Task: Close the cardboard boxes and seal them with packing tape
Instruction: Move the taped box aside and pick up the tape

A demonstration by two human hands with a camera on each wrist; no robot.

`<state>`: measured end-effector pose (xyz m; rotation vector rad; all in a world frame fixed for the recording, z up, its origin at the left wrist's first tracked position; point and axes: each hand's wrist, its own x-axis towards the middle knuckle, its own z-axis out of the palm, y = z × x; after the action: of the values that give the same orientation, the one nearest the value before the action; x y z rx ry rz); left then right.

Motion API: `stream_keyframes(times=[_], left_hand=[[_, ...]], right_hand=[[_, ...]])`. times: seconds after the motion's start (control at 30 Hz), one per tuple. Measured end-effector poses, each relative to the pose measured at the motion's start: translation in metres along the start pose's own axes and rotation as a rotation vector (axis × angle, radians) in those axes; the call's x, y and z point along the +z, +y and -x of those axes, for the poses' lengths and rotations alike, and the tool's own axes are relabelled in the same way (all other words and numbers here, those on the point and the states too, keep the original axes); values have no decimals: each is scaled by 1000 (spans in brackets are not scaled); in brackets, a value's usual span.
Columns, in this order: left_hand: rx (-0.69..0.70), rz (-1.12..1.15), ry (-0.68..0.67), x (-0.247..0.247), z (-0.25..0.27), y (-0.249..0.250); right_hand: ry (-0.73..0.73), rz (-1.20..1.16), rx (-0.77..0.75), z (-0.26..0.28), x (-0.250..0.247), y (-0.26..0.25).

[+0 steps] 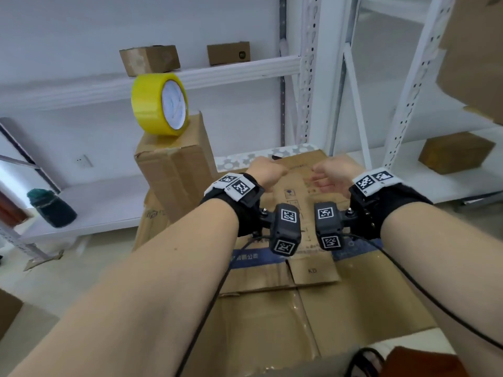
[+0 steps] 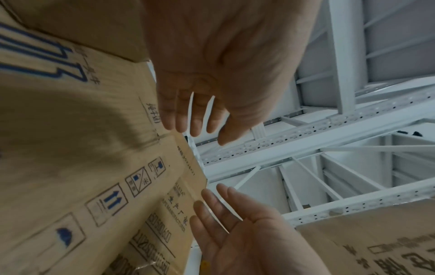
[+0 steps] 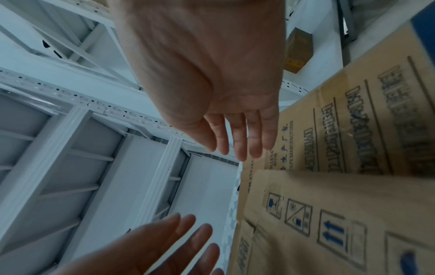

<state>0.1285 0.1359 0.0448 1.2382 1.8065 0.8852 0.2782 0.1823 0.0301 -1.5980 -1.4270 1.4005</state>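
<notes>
Two hands hovered over the big box (image 1: 307, 268) at centre: left hand (image 1: 268, 172) and right hand (image 1: 333, 174), both with fingers (image 2: 181, 119) straight, slightly spread, holding nothing. Far flap (image 1: 299, 164) at 12 o'clock looked unsealed. Best move, I'd judge: press flaps flat with both palms, edges meeting, before fetching the tape. Yellow tape roll (image 1: 160, 103) sat on a tall box (image 1: 174, 170) at 10 o'clock. Readable print: "KD", handling arrows, umbrella icon, Chinese text too blurred.
</notes>
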Motion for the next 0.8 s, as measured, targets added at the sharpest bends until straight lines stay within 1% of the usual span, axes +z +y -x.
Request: stream_keyframes(times=[0.1,0.17,0.23,0.33,0.4,0.5,0.57,0.67,0.8], left_hand=[[-2,-151,24,15,-30,2],[-16,-204,21,24,-51,6],[-10,-265,14,30,-71,9],[-6,-366,12,37,-106,10],[-24,-390,27,41,-128,8],[-52,-352,71,43,-156,-1],[-70,-308,104,44,-172,-8],[-111,-293,98,44,-193,-18],[-149,-391,-10,45,-213,-31]], right_hand=[[89,133,-4,-25,-13,7],[98,173,12,-45,-22,10],[88,238,-5,-62,-26,10],[38,370,-107,-92,-26,1],[-9,445,-188,-113,-22,-6],[-69,549,-302,-147,-9,-16],[-115,600,-349,-169,5,-19],[-198,730,-373,-204,25,-21],[-252,923,-324,-236,38,-15]])
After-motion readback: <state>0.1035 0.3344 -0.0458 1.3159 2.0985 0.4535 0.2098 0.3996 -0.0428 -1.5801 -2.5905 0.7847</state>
